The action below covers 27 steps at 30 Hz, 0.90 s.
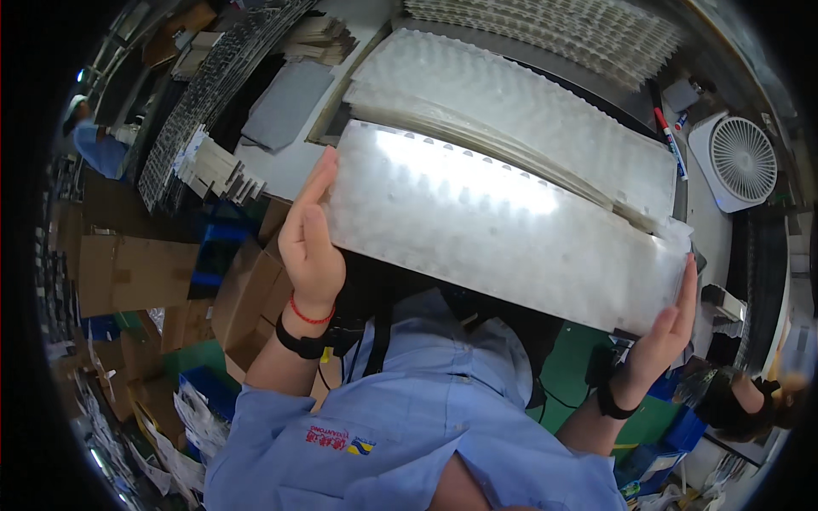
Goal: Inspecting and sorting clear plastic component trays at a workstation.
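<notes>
The silver panel (486, 226) runs left to right, right end nearer, held between the straight-fingered grips of left hand (313, 251) and right hand (663, 341).

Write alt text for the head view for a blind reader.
A long, pale panel is held at its short ends between a person's left hand and right hand, fingers extended. Beyond it lies a stack of pale sheets; a white fan is at right.

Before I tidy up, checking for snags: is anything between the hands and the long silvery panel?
Nothing visible: the left hand and right hand appear to touch opposite ends of the panel. Stacked sheets show beyond it.
</notes>
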Each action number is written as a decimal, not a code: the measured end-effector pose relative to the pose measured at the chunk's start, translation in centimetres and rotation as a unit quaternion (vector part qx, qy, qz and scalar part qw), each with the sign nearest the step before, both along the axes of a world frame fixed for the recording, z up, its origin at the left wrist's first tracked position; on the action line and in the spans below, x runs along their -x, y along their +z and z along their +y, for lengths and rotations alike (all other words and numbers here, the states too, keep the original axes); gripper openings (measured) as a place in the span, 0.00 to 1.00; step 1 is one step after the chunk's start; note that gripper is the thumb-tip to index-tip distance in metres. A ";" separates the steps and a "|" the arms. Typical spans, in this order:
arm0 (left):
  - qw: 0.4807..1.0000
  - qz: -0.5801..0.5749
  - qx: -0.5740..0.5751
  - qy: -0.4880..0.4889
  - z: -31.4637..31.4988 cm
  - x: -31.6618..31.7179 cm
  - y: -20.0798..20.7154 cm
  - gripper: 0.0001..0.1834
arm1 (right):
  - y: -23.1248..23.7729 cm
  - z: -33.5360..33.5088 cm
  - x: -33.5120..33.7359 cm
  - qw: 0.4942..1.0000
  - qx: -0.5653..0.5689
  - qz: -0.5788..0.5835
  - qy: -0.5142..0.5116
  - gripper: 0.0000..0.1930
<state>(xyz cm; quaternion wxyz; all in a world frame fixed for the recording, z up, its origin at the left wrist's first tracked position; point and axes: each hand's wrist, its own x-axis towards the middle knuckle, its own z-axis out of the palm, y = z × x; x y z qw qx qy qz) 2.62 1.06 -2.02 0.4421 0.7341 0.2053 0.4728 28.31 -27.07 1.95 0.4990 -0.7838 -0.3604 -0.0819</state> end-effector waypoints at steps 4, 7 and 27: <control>0.994 -0.092 0.057 -0.015 1.4 1.0 -0.6 0.26 | -0.8 0.0 -0.5 0.995 -0.081 0.065 0.005 0.38; 0.983 -0.083 0.163 -0.010 6.2 2.3 3.4 0.25 | -0.8 -1.0 -0.8 0.978 -0.163 0.118 0.060 0.35; 0.960 0.225 0.144 -0.082 18.2 -7.5 8.2 0.10 | 1.1 -3.5 -0.8 0.982 -0.171 0.064 -0.044 0.25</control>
